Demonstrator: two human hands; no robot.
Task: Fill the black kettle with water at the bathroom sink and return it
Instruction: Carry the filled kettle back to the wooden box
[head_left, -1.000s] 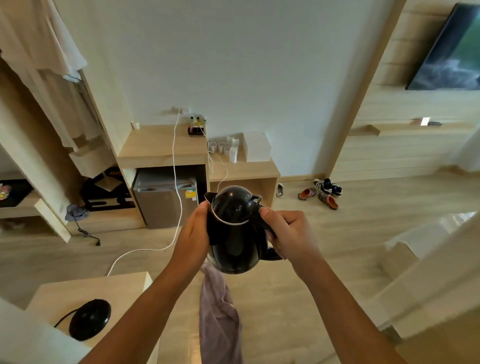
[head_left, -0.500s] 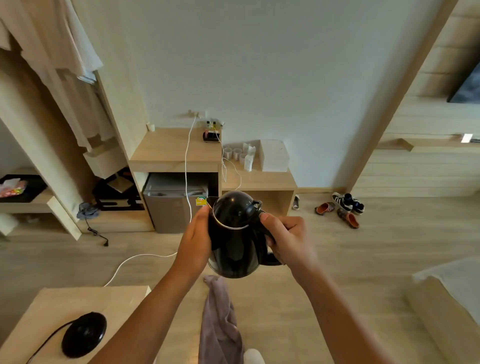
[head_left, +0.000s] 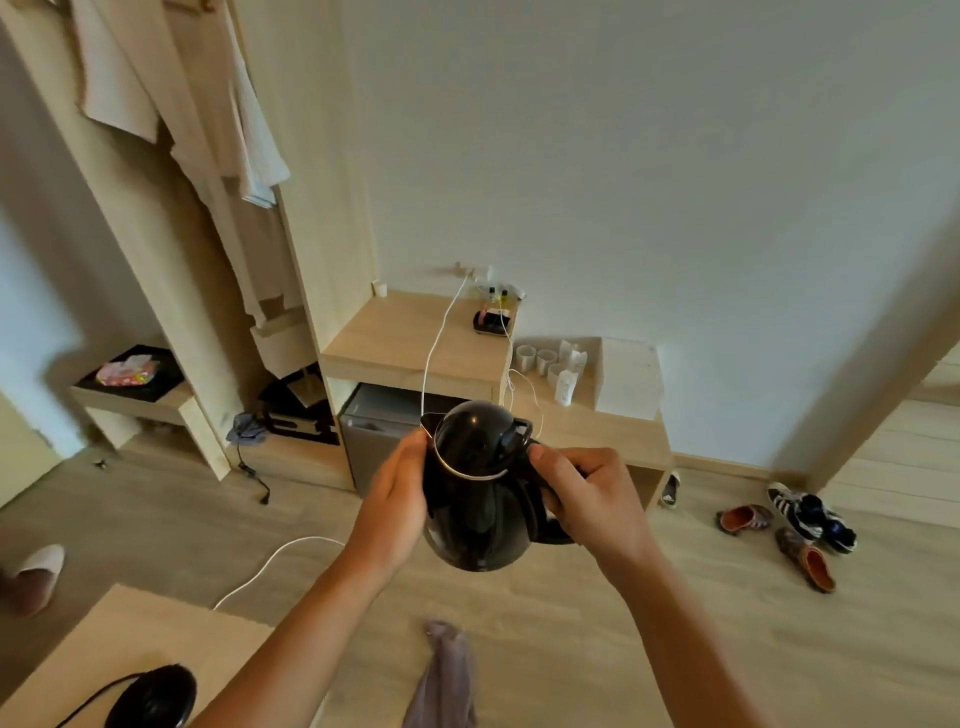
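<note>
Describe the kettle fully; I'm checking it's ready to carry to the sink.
The kettle is glossy black, plastic by its look, rounded, with a thin metal band below its domed lid. The lid is shut. Its spout points left, its handle right. It is held upright in mid-air above the wood floor. The left hand presses its side; the right hand grips the handle.

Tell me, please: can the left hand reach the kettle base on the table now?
Probably not at once. The left hand is pressed against the side of the kettle, which the right hand holds by the handle. The base lies uncovered on the table, low left, so letting go should suffice.
</note>
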